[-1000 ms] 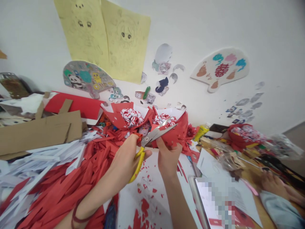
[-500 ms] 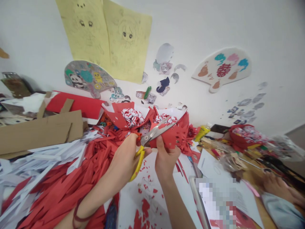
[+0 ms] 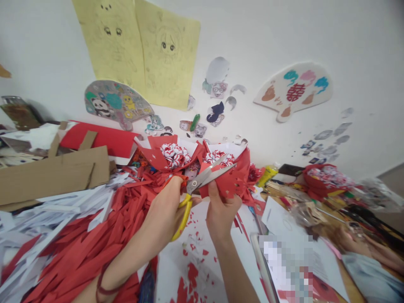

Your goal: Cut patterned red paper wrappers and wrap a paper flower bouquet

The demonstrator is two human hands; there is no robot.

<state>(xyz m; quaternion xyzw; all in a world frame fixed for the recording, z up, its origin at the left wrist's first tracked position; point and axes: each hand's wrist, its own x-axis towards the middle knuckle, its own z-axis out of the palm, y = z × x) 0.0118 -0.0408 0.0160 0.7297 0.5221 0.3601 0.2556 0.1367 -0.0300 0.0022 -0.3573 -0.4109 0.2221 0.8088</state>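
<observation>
My left hand (image 3: 167,204) is closed around the yellow handles of a pair of scissors (image 3: 195,183). The blades stand apart and point up to the right, across a piece of red paper (image 3: 226,183) with small holes cut in it. My right hand (image 3: 222,212) pinches this paper from below, the thumb on its near face. Just behind are two bouquets of red-and-white paper flowers, a left bouquet (image 3: 175,155) and a right bouquet (image 3: 222,158), in red and white wraps. Red scraps (image 3: 192,273) lie on a white surface below my hands.
Red paper strips (image 3: 104,235) and white strips (image 3: 53,223) pile up on the left, beside brown cardboard (image 3: 57,172). On the right are a yellow bottle (image 3: 268,174), another wrapped bouquet (image 3: 328,174) and another person's hand (image 3: 350,240). The wall (image 3: 240,25) rises behind.
My right hand and the red paper have shifted slightly right; the scissors' blades have moved a little with them. At the right edge, the other person's hand has moved left.
</observation>
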